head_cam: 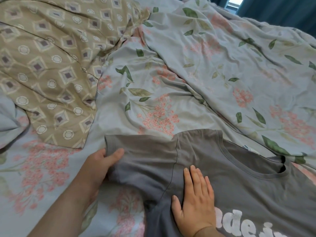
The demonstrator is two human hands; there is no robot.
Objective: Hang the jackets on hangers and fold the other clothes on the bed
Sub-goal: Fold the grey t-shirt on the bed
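The floral bedsheet (153,93) carries a grey T-shirt (239,185) spread front-up. It looks like light, limp jersey, likely to wrinkle and slide unless pinned. The right hand (196,199) presses flat on the chest, fingers straight. Outward from it, the left hand (100,166) pinches the cuff of the sleeve (142,151), a sound hold for folding inward.

The grey T-shirt (239,185) at five o'clock is showing soft, matt knit cloth. The floral sheet (171,86) and, at ten o'clock, the tan cover (42,57) are showing smooth, creased cloth.
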